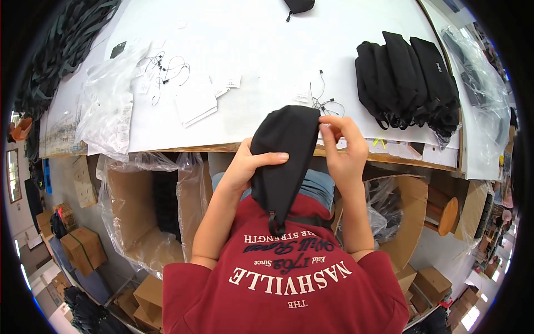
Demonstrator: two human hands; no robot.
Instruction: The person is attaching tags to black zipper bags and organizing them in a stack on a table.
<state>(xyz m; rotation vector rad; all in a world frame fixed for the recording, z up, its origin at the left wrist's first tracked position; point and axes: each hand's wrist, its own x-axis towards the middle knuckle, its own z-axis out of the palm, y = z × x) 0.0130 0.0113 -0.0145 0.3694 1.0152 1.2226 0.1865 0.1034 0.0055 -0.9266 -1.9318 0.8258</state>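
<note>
Gripping black pouch (283, 153) with both hands (245, 167), long axis vertical, strap end down.

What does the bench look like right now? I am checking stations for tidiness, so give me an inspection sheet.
Surface: white table, wooden front edge.
Job's things: black pouch held in both hands.
Clutter: stack of black pouches, clear plastic bags, white cards.
Grippers: left hand wraps the pouch; right hand pinches its top corner.
Cables: thin black cords lie loose.
Surroundings: bag-lined cardboard boxes below.

White paper tags (194, 100) on table (267, 50)
</note>
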